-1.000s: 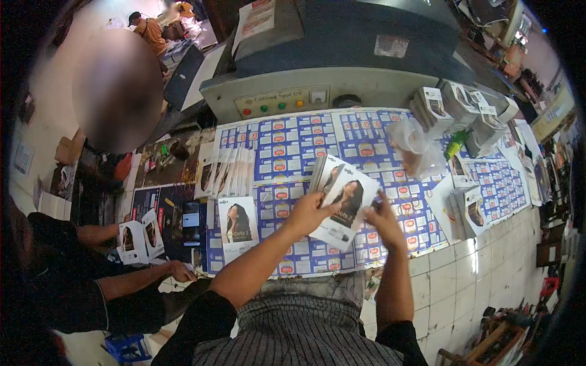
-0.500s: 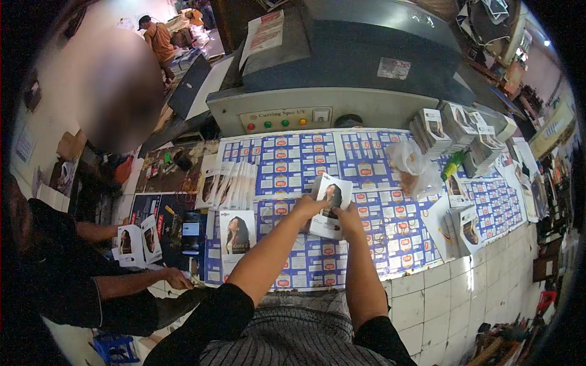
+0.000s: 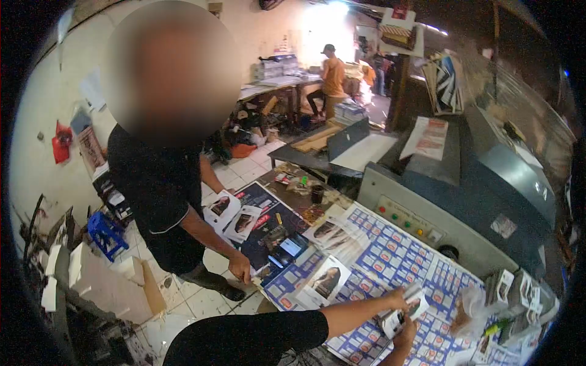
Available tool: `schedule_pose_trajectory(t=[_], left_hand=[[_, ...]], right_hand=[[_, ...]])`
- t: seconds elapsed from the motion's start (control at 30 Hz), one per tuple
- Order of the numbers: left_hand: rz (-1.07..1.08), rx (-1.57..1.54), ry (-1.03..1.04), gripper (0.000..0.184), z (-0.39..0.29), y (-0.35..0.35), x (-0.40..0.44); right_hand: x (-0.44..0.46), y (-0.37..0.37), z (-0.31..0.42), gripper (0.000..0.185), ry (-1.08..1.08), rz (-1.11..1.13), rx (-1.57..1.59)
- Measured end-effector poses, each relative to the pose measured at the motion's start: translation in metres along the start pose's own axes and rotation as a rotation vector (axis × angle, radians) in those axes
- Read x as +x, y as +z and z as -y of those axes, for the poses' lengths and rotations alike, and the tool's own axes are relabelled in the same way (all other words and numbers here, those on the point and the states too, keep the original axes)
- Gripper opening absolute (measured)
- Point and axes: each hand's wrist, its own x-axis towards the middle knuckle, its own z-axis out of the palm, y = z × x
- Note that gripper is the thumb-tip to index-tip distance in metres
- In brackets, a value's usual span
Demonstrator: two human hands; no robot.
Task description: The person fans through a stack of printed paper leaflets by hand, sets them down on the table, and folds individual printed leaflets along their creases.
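Observation:
A small stack of white printed cards (image 3: 391, 323) with a dark-haired figure on them is held between both hands over the blue-patterned sheets (image 3: 366, 277). My left hand (image 3: 398, 300) is closed round the stack's upper left side. At its lower right edge, my right hand (image 3: 405, 334) grips the same stack. Left of my hands, one more card pile (image 3: 326, 280) lies on the sheets, and behind it a fanned row of cards (image 3: 339, 236) leans over.
A person in black (image 3: 160, 195) stands at the table's left end beside two cards and a phone (image 3: 292, 245). The grey machine (image 3: 403, 210) borders the far side. Card stacks (image 3: 502, 287) and a plastic bag (image 3: 469, 312) are at the right. Another person (image 3: 333, 76) stands farther back.
The view has swung left and up, bringing the person in black more fully into sight. The cards, spread at first, have been gathered into a compact stack between my hands.

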Motion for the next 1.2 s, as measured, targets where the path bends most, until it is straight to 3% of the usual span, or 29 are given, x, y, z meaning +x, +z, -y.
schedule_pose_trajectory(t=[0.1, 0.13, 0.17, 0.2, 0.27, 0.3, 0.4, 0.43, 0.53, 0.63, 0.73, 0.87, 0.93, 1.0, 1.07, 1.1, 1.17, 1.2], left_hand=[[0.1, -0.031, 0.107, 0.095, -0.022, -0.016, -0.046], [0.145, -0.046, 0.143, 0.093, -0.028, -0.027, -0.061], [0.096, -0.098, 0.175, 0.09, -0.011, -0.02, -0.063], [0.21, -0.138, 0.26, 0.09, -0.014, -0.036, -0.085], [0.206, -0.175, 0.398, 0.09, -0.004, -0.049, -0.117], [0.203, -0.178, 0.396, 0.09, 0.0, -0.055, -0.133], [0.214, -0.254, 0.314, 0.091, 0.015, -0.068, -0.17], [0.145, -0.149, 0.386, 0.091, 0.032, -0.064, -0.175], [0.11, -0.036, 0.461, 0.102, 0.08, -0.051, -0.177], [0.032, -0.231, 0.519, 0.111, 0.093, -0.041, -0.185], [0.213, -0.508, 0.45, 0.117, 0.086, -0.04, -0.194], [0.141, -0.291, 0.574, 0.116, 0.083, -0.044, -0.204], [0.089, -0.223, 0.522, 0.115, 0.093, -0.041, -0.199], [0.098, -0.202, 0.498, 0.113, 0.095, -0.038, -0.202], [0.12, -0.289, 0.45, 0.111, 0.084, -0.041, -0.211], [0.108, -0.215, 0.439, 0.11, 0.082, -0.047, -0.214], [0.091, -0.111, 0.533, 0.11, 0.109, -0.037, -0.198], [0.136, -0.095, 0.548, 0.11, 0.107, -0.043, -0.197]], right_hand=[[-0.007, -0.009, -0.015, 0.046, -0.28, 0.272, 0.194], [-0.026, -0.003, -0.01, 0.049, -0.323, 0.366, 0.252], [-0.045, 0.001, 0.001, 0.055, -0.217, 0.437, 0.222], [-0.075, 0.021, 0.015, 0.06, -0.294, 0.448, 0.156], [-0.044, -0.003, -0.007, 0.063, -0.547, 0.46, -0.343], [-0.053, -0.009, -0.012, 0.062, -0.519, 0.502, -0.165], [-0.094, 0.008, -0.023, 0.068, -0.354, 0.424, -0.184], [-0.101, 0.009, -0.029, 0.068, -0.347, 0.423, -0.185], [-0.115, 0.014, -0.047, 0.051, -0.367, 0.392, -0.282], [-0.133, 0.012, -0.062, 0.036, -0.397, 0.337, -0.376], [-0.142, 0.013, -0.073, 0.028, -0.43, 0.293, -0.472], [-0.156, 0.016, -0.066, 0.032, -0.46, 0.237, -0.574], [-0.167, 0.015, -0.051, 0.038, -0.057, 0.238, -0.672], [-0.133, -0.004, -0.079, 0.038, -0.138, 0.289, -0.719], [-0.142, 0.018, -0.071, 0.051, -0.232, 0.364, -0.348], [-0.167, 0.038, -0.058, 0.036, -0.277, 0.193, -0.407], [-0.155, 0.022, -0.075, 0.037, -0.285, 0.172, -0.472], [-0.142, 0.01, -0.081, 0.039, -0.168, 0.176, -0.509]])
